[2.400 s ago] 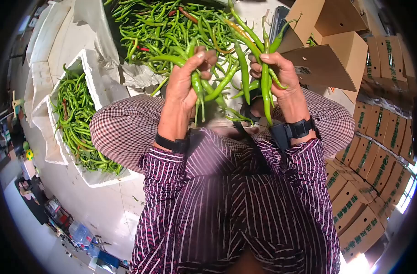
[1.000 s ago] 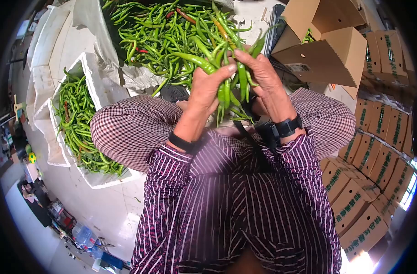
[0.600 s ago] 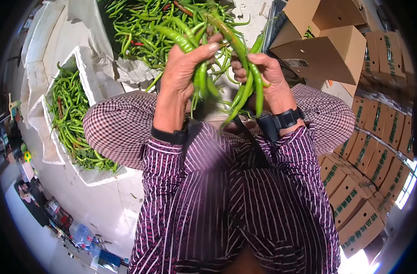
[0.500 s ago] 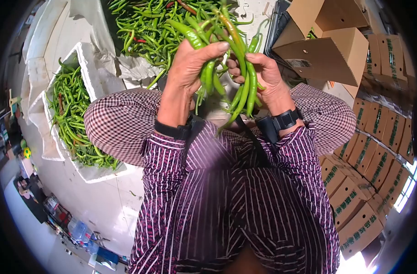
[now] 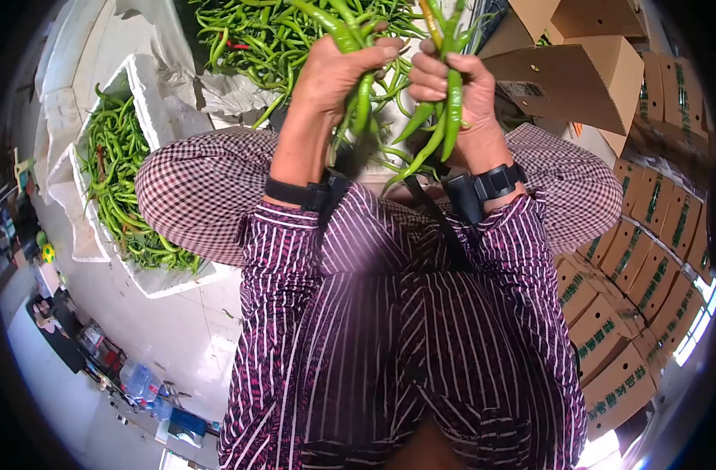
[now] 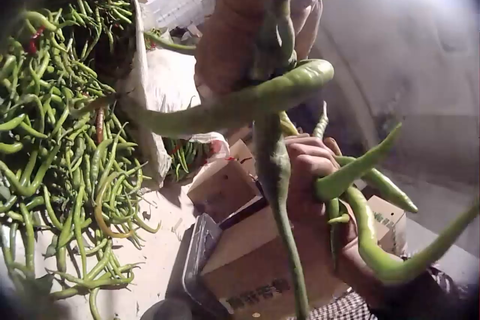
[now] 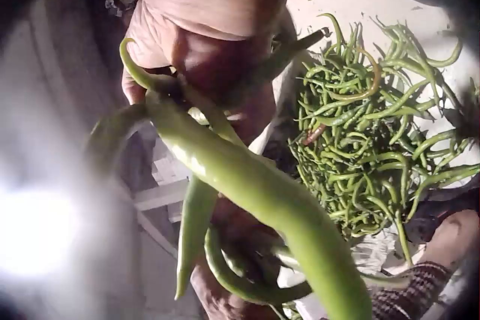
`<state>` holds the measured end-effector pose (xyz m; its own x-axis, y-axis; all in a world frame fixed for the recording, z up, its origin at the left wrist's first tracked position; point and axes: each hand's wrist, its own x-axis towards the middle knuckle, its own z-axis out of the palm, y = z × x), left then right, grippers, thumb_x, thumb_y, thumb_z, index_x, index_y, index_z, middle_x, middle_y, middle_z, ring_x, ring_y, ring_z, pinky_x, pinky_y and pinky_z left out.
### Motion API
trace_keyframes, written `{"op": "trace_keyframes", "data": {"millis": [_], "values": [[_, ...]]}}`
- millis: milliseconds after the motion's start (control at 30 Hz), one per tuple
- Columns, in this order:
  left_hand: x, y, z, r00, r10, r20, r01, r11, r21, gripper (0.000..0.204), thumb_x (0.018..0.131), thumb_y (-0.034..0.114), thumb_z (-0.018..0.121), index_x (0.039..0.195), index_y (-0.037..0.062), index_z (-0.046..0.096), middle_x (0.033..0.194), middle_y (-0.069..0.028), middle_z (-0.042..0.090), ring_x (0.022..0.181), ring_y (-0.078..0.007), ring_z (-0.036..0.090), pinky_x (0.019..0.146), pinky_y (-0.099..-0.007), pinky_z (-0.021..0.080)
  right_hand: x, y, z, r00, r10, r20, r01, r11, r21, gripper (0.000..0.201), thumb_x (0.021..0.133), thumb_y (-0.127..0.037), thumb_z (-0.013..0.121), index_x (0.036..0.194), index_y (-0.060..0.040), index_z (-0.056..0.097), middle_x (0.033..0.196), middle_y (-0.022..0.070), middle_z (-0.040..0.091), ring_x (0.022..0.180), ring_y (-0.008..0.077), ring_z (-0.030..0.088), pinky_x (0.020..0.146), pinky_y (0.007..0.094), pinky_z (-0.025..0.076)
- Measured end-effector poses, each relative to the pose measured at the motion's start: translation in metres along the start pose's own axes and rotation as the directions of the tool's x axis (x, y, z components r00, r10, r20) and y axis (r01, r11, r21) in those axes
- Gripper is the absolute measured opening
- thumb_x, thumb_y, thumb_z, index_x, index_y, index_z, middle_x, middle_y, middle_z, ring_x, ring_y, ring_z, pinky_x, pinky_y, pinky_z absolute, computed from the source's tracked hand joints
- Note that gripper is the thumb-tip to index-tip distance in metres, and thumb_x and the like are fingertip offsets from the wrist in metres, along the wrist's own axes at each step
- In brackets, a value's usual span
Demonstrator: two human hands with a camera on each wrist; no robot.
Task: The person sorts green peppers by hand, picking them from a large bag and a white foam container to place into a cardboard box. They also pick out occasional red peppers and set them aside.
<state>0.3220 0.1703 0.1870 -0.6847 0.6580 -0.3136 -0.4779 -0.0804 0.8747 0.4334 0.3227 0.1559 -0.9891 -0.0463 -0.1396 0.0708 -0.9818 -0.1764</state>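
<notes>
Left hand (image 5: 334, 70): fingers curled round a bunch of long, glossy green chillies (image 5: 358, 110), raised above the lap, tapered tips hanging down.
Right hand (image 5: 456, 90): grips a second bunch (image 5: 444, 117), smooth curved pods, close beside the left hand.
Foam tray (image 5: 158, 278): white, rough-edged, at the left, full of slim chillies.
Pile (image 5: 295, 39): loose tangled chillies on pale sheeting behind the hands.
Boxes (image 5: 585, 74): brown cardboard, flaps open, at the right.
</notes>
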Motion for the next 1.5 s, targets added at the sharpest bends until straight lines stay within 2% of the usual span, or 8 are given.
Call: {"op": "trace_keyframes", "data": {"millis": [400,700,1067,1167,1267,1300,1400,1500], "values": [[-0.054,0.000,0.017,0.905,-0.260,0.337,0.325,0.933,-0.152,0.033,0.076,0.007,0.074,0.103,-0.0019,0.059,0.094,-0.0084,0.064,0.084,-0.0151,0.062,0.072,-0.0252,0.050,0.006,-0.037,0.032,0.923,-0.210,0.322,0.166,0.973,0.161,0.030,0.081,-0.014,0.056,0.105,0.0039,0.054,0.075,0.0008,0.041,0.064,0.0099,0.040,0.060,0.0230,0.037],[-0.068,0.002,0.047,0.915,-0.245,0.319,0.327,0.916,-0.232,0.055,0.074,0.001,0.070,0.124,-0.0011,0.049,0.104,-0.0072,0.060,0.089,-0.0169,0.063,0.080,-0.0288,0.053,0.006,-0.032,0.037,0.936,-0.272,0.224,0.260,0.962,0.083,0.029,0.083,-0.013,0.060,0.108,-0.0005,0.053,0.081,0.0015,0.046,0.074,0.0136,0.045,0.069,0.0282,0.040],[-0.062,-0.015,0.040,0.927,-0.271,0.259,0.362,0.825,-0.434,0.034,0.082,0.004,0.065,0.111,-0.0012,0.049,0.083,-0.0103,0.058,0.056,-0.0105,0.049,0.048,-0.0215,0.042,-0.004,-0.030,0.056,0.920,-0.353,0.169,0.381,0.907,-0.179,0.053,0.086,-0.014,0.067,0.128,0.0038,0.041,0.097,0.0099,0.057,0.090,0.0210,0.058,0.085,0.0391,0.050],[-0.062,-0.014,0.026,0.914,-0.404,0.034,0.387,0.845,-0.370,0.019,0.086,0.011,0.065,0.099,0.0025,0.055,0.081,-0.0063,0.059,0.056,-0.0086,0.051,0.049,-0.0194,0.043,-0.009,-0.036,0.071,0.881,-0.474,-0.006,0.403,0.756,-0.516,0.053,0.083,-0.013,0.071,0.125,0.0056,0.043,0.097,0.0094,0.058,0.083,0.0182,0.059,0.076,0.0316,0.052],[-0.067,-0.015,0.010,0.952,-0.226,-0.207,0.164,0.946,-0.279,0.020,0.084,0.008,0.067,0.100,0.0032,0.055,0.081,-0.0032,0.059,0.057,-0.0083,0.053,0.049,-0.0187,0.044,-0.012,-0.043,0.082,0.785,-0.619,-0.029,0.135,0.216,-0.967,0.044,0.076,-0.014,0.076,0.111,0.0007,0.053,0.083,0.0070,0.065,0.075,0.0151,0.062,0.073,0.0296,0.051],[-0.066,-0.014,0.003,0.955,-0.141,-0.259,0.082,0.970,-0.228,0.021,0.083,0.006,0.067,0.100,0.0028,0.054,0.081,-0.0032,0.059,0.059,-0.0085,0.053,0.050,-0.0185,0.045,-0.013,-0.041,0.085,0.783,-0.621,-0.027,0.138,0.216,-0.967,0.044,0.076,-0.014,0.076,0.111,0.0007,0.053,0.083,0.0070,0.065,0.075,0.0151,0.062,0.073,0.0296,0.051],[-0.070,0.003,0.011,0.918,0.035,-0.396,-0.078,0.993,-0.093,0.024,0.083,0.005,0.066,0.104,0.0008,0.054,0.085,-0.0052,0.058,0.061,-0.0094,0.053,0.052,-0.0185,0.044,-0.008,-0.024,0.087,0.595,-0.740,0.314,-0.048,-0.422,-0.905,0.033,0.075,-0.006,0.065,0.105,-0.0032,0.050,0.085,0.0159,0.064,0.075,0.0343,0.062,0.068,0.0391,0.048],[-0.072,0.017,0.017,0.978,-0.073,-0.195,0.007,0.947,-0.322,0.027,0.083,0.005,0.066,0.108,-0.0007,0.054,0.090,-0.0072,0.060,0.064,-0.0095,0.053,0.056,-0.0202,0.045,-0.007,-0.007,0.098,0.613,-0.458,0.644,-0.103,-0.855,-0.509,0.029,0.068,0.001,0.058,0.096,-0.0077,0.056,0.084,0.0067,0.056,0.086,0.0259,0.056,0.078,0.0395,0.038]]}}
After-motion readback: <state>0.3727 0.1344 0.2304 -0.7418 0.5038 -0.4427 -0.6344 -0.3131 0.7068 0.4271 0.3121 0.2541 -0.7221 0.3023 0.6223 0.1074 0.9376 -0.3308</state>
